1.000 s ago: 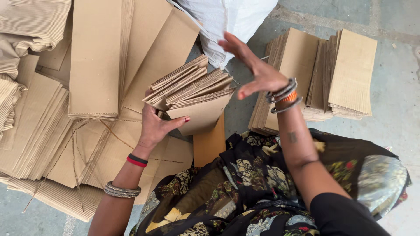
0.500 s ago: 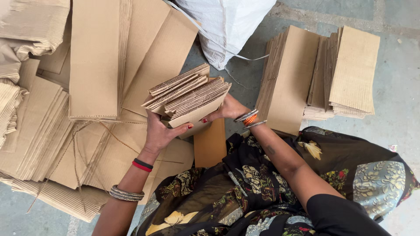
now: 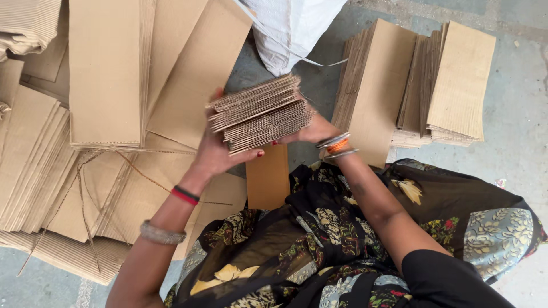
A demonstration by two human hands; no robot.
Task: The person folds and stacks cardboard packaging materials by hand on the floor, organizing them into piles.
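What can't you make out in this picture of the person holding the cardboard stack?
- Head view: right hand fingers, hidden behind the cardboard stack.
- Left hand palm, pressed against the stack.
- White sack, cut off by the top edge.
- Large cardboard sheets, cut by the left and top edges.

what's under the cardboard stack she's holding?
Below the stack of cardboard pieces, held by the left hand and right hand, a single upright cardboard piece and grey floor show. The stack hides that piece's top edge and the right fingers.
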